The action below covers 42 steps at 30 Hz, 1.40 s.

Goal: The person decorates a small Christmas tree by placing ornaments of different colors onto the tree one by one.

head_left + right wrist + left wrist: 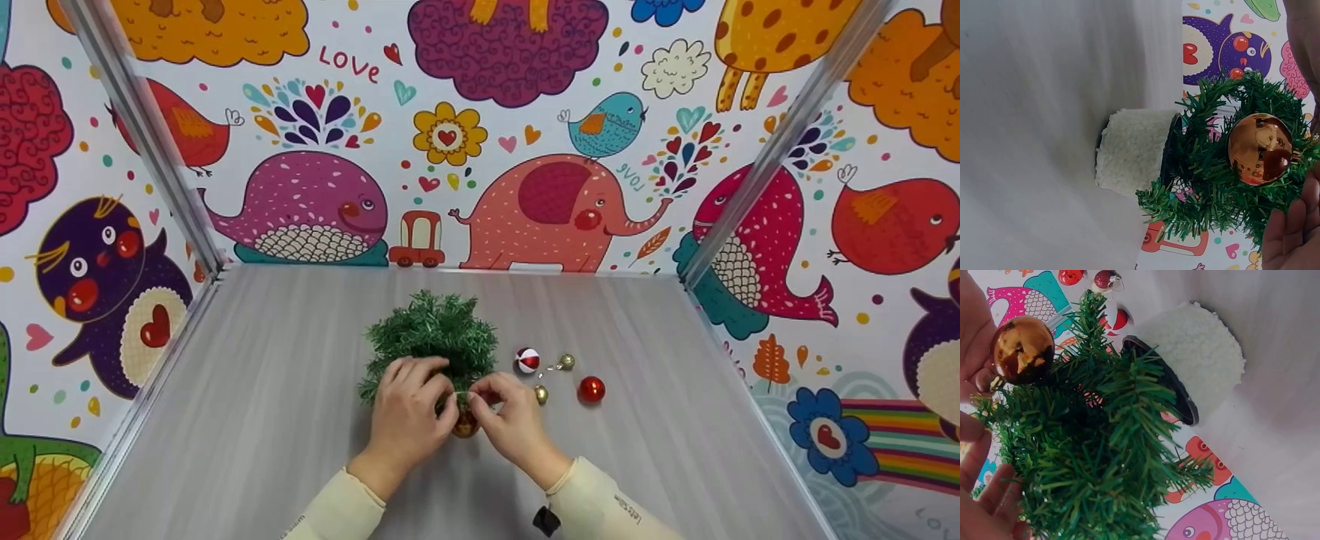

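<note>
a: where's the copper ball (465, 426)?

b: just below the fingertips in the head view, on the person's side of the little green tree (431, 334). its gold cap (997, 382) faces up toward the fingers, away from the tabletop.

a: and the fingers?

b: the right hand (517, 420) has thumb and forefinger together, pinching what looks like a thin pale strand (461, 393). the left hand (412, 409) curls its thumb and forefinger toward the strand's other end (whether they grip it, i can't tell).

a: which hand is nearer the ball?

b: neither plainly; the two thumbs flank it closely. the strand runs crosswise between the hands, while the tree's long axis stands upright, so that crossing looks like the relation that counts.

a: what's it all made of?

b: the ball is round, slick and mirror-bright. the tree is bristly, with needles like cut tinsel, above a white base (1131, 149) that looks rough and crumbly, with a dark rim. off to the right are a glossy red ball (592, 390) and a striped ball (527, 360).
</note>
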{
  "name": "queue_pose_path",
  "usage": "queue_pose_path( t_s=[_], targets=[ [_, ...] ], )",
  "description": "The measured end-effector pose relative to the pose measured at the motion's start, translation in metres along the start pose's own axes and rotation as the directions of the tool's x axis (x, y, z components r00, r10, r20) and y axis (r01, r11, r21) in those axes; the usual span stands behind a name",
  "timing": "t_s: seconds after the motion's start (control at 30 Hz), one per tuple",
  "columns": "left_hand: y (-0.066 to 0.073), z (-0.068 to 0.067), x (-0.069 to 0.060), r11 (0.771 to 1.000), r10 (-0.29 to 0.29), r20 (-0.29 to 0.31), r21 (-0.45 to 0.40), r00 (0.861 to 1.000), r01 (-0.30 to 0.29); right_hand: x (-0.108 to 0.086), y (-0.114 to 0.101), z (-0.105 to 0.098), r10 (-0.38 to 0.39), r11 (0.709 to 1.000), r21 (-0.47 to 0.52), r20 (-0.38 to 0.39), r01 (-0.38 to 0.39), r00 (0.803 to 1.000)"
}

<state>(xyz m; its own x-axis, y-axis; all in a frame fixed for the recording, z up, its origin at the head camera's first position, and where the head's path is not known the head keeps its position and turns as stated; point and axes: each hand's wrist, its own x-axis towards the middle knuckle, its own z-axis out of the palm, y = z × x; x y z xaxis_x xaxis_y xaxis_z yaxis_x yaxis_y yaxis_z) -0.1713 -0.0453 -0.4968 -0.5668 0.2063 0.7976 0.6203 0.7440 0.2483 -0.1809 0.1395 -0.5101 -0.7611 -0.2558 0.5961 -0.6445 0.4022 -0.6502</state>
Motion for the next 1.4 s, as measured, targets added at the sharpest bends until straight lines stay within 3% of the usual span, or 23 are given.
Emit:
queue_pose_path(
  t_s=[0.3,0.6,0.87,1.1,1.4],
  targets=[
    [-0.0006,-0.0003,0.0006,1.0,-0.02,0.0,0.021,1.0,0.02,0.001,0.0028,0.0005,0.097,0.994,0.045,0.041,-0.099,0.994],
    [0.0001,-0.0021,-0.0014,0.997,-0.039,0.054,0.068,0.998,0.035,0.0025,0.0019,0.0001,0.025,0.999,-0.027,0.029,-0.025,0.999],
    [-0.002,-0.0041,-0.0018,0.997,-0.002,0.104,0.076,0.995,-0.006,-0.0008,0.0036,-0.0013,0.176,0.984,0.013,0.13,-0.179,0.976],
    [-0.0063,-0.0083,-0.0042,0.994,0.045,0.182,0.095,0.982,-0.063,-0.0054,0.0064,-0.0033,0.124,0.992,-0.042,0.222,-0.117,0.967],
    [-0.0083,-0.009,-0.0081,0.994,0.075,0.198,0.068,0.977,-0.09,-0.0049,0.0057,-0.0041,0.068,0.993,-0.109,0.246,-0.042,0.967]
  ],
)
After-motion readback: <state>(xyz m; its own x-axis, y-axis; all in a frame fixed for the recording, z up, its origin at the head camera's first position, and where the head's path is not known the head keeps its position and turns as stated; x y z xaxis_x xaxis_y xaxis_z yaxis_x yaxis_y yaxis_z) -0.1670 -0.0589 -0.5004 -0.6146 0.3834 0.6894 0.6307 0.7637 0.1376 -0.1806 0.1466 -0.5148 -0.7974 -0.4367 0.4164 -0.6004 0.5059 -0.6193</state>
